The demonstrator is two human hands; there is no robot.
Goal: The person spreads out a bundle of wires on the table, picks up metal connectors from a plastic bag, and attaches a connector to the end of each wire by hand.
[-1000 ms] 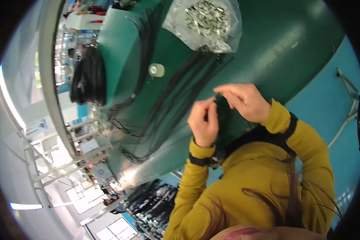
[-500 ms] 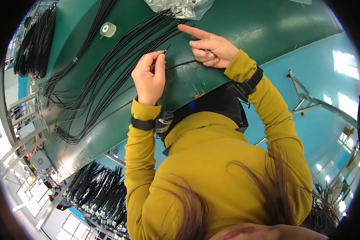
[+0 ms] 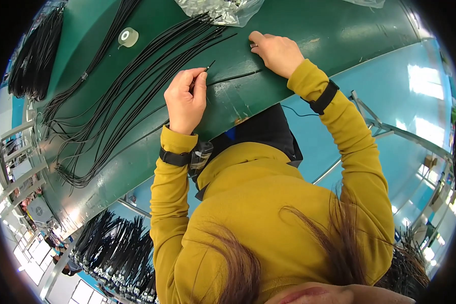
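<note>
**Left grip pinches cable tip, right hand pins the run flat**

Left hand (image 3: 185,99): thumb and forefinger closed together on a thin black cable (image 3: 228,78), just behind its free end. The tip pokes up and out past the fingers, probably held that way so the end stays exposed and steady. Heel of the hand rests on the green counter (image 3: 339,30), which looks like bracing.

Right hand (image 3: 273,50): palm down on the counter, fingers curled toward something small at its fingertips; can't tell whether that grip is closed on anything. It sits near the far stretch of the same cable, so it may be holding it flat.

The cable lies across the counter between the two hands, near the front edge.

Outward: a fan of loose black cables (image 3: 131,86) spread left of the left hand, ends roughly aligned toward the top. A small tape roll (image 3: 128,37) sits beyond them. A clear plastic bag of small parts (image 3: 218,9) lies at the far edge, near the right hand. A bundled cable hank (image 3: 33,55) lies far left.
</note>
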